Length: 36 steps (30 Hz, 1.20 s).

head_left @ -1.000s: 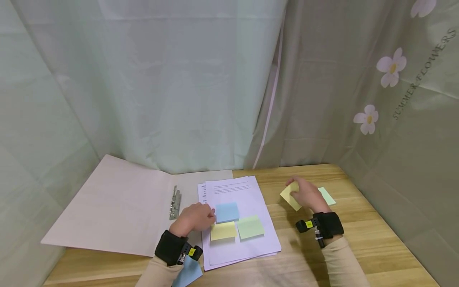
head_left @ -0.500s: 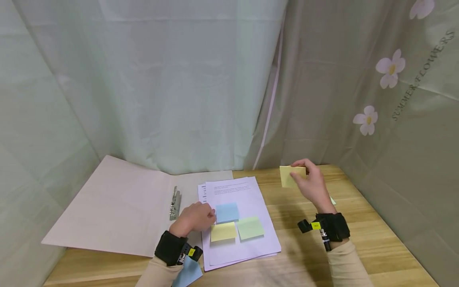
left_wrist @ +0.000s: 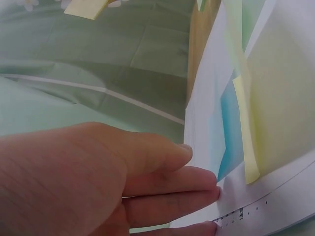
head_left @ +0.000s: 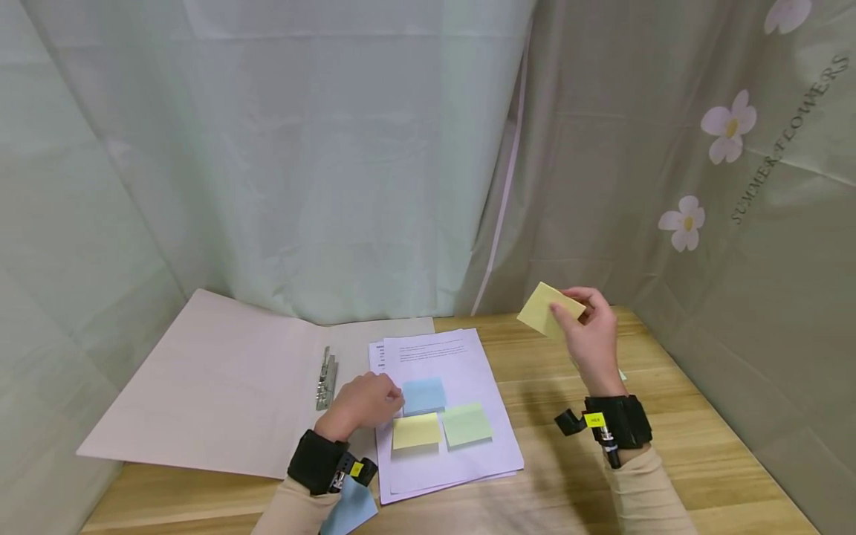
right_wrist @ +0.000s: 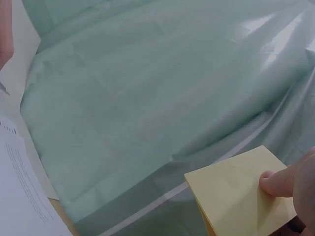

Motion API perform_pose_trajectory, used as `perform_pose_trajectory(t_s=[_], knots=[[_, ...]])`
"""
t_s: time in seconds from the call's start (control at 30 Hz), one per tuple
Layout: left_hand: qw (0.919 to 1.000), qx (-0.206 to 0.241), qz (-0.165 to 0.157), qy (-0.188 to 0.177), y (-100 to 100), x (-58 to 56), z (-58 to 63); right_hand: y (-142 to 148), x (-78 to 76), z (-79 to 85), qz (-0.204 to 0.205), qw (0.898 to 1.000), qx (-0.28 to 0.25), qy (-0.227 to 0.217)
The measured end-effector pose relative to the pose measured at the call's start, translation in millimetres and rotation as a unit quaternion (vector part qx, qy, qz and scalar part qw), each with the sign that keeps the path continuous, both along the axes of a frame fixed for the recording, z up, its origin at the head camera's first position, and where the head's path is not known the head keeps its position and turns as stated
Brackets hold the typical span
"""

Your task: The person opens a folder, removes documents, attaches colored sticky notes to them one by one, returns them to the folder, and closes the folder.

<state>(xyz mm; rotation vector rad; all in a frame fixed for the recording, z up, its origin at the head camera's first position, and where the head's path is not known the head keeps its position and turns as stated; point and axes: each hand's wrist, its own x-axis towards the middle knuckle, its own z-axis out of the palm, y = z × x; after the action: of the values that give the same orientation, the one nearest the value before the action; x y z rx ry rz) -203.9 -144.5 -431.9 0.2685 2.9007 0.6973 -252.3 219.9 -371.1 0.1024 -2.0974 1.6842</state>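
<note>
My right hand (head_left: 594, 338) pinches a yellow sticky note pad (head_left: 543, 308) between thumb and fingers, up above the right part of the table. In the right wrist view the thumb lies on the face of the yellow pad (right_wrist: 236, 189). My left hand (head_left: 363, 405) rests at the left edge of a stack of printed paper (head_left: 468, 461); its fingers reach out fairly straight in the left wrist view, fingertips at the sheet. Beside them on the top sheet are a blue sticky note (head_left: 424, 395), a yellow sticky note (head_left: 416, 431) and a green sticky note (head_left: 467, 424).
An open folder (head_left: 207, 386) with a metal clip (head_left: 326, 380) lies at the left, partly under the papers. A blue sticky note pad (head_left: 351, 509) sits by my left wrist. Behind my right wrist peeks a green pad (head_left: 623, 375). Curtains (head_left: 334, 163) hang around the wooden table (head_left: 695, 446).
My right hand has lifted the yellow sticky note pad up off the table area and turned it, uncovering more table below. The left hand has stayed nearly still.
</note>
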Motion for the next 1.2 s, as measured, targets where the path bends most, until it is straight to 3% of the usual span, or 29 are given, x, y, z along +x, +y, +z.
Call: perform_pose_trajectory(t_s=[0.2,0.53,0.63,0.73,0.87,1.03,1.2], knots=[[1.0,-0.002,0.004,0.007,0,-1.4,-0.7,-2,1.0,1.5,-0.003,1.0,-0.029,-0.012],[0.9949,0.041,0.041,0.083,2,-5.2,1.9,-7,-0.1,0.8,0.0,0.999,-0.045,-0.025],[0.9876,0.083,0.041,0.127,3,-6.0,4.8,-10,0.4,1.1,0.006,0.999,-0.043,-0.02],[0.9745,0.143,0.028,0.171,4,-7.2,8.6,-14,0.9,1.0,0.021,0.999,-0.043,-0.018],[0.9587,0.204,0.003,0.198,5,-7.8,12.9,-21,2.4,1.4,0.042,0.998,-0.037,-0.022],[0.9542,0.221,-0.018,0.201,7,-5.3,17.7,-34,7.1,0.5,0.063,0.997,-0.031,-0.027],[0.9504,0.238,-0.031,0.198,10,-4.4,19.7,-54,11.9,-4.8,0.113,0.993,-0.018,-0.029]])
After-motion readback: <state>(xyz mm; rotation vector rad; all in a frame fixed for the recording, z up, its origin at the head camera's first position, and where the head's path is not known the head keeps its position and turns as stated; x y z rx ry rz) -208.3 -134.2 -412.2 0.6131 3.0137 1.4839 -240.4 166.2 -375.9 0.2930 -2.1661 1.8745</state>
